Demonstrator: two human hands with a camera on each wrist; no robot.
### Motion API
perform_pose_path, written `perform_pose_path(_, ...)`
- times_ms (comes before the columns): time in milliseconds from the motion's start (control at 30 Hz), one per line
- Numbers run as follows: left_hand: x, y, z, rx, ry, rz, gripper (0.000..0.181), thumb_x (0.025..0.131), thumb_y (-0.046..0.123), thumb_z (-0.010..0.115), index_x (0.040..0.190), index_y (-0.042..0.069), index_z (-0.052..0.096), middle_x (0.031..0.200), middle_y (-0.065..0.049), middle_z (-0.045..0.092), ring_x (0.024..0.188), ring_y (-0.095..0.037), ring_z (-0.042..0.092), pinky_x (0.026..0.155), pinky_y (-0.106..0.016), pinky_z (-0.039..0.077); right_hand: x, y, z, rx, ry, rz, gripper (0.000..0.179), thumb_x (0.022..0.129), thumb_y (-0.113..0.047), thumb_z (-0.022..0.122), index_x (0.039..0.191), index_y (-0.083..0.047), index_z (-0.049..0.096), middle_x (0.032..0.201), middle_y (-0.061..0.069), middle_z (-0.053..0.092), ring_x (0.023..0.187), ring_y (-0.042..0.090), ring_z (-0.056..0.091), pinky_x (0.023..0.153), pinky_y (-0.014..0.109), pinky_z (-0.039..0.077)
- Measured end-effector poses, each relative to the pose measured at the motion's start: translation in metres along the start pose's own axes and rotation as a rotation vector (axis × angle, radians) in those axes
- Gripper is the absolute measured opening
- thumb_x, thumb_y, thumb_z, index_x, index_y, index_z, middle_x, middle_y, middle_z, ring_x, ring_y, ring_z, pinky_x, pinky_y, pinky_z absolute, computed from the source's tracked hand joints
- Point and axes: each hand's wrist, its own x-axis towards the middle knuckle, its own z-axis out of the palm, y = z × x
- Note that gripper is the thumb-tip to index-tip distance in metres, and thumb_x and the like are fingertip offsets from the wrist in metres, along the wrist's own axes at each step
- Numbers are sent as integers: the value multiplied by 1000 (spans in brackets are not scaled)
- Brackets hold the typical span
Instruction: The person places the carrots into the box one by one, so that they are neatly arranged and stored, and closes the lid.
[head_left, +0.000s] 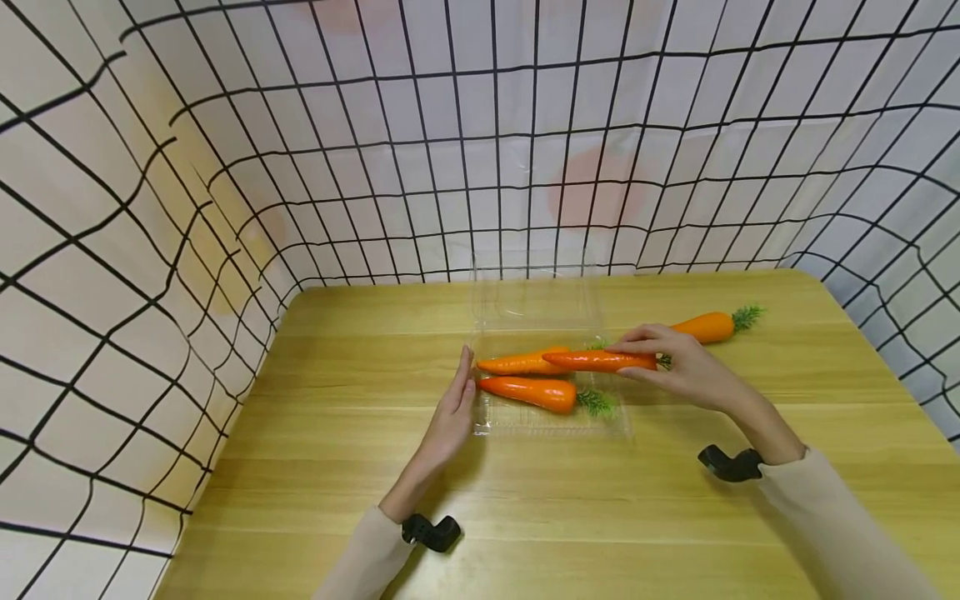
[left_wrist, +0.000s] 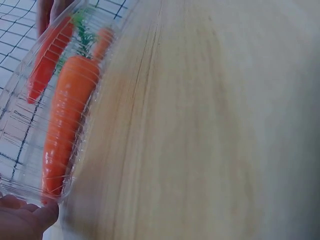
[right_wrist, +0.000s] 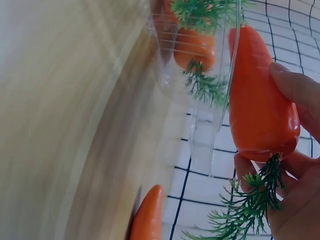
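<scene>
The right hand (head_left: 686, 367) pinches one carrot (head_left: 596, 361) partly over one clear container (head_left: 551, 431) holding two carrots (head_left: 531, 392); a fourth carrot (head_left: 708, 327) lies on the table (head_left: 562, 517); the left hand (head_left: 452, 406) (fingers straight) touches the container's end

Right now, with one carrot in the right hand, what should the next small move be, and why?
I would probably lower the held carrot into the box: the right hand grips it with its tip over the box, two carrots already lie inside, and the left hand is at the box's left end.
</scene>
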Motion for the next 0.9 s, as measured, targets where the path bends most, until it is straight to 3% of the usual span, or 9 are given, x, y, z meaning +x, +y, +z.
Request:
perform_pose_path(300,0,0,0,1,-2,-5,58,115,12,27,168,15,4,175,-7,8,161,-30,14,132,-49,14,14,-14,9,-8,-38,-17,36,86,-7,83,121,-12,78,115,6,72,96,14,63,74,27,53)
perform_pose_path(667,0,1,0,3,-1,8,58,114,11,28,167,12,4,175,-10,9,161,-30,13,131,-51,13,28,-20,19,-8,-83,-14,34,88,-11,82,122,-11,78,110,5,72,93,13,59,71,27,48)
perform_pose_path(900,0,1,-1,1,-7,11,59,114,9,28,167,11,3,175,-11,7,161,-32,12,131,-52,12,33,-24,29,14,-144,32,32,91,-18,80,122,-12,78,113,4,71,100,17,60,81,33,51)
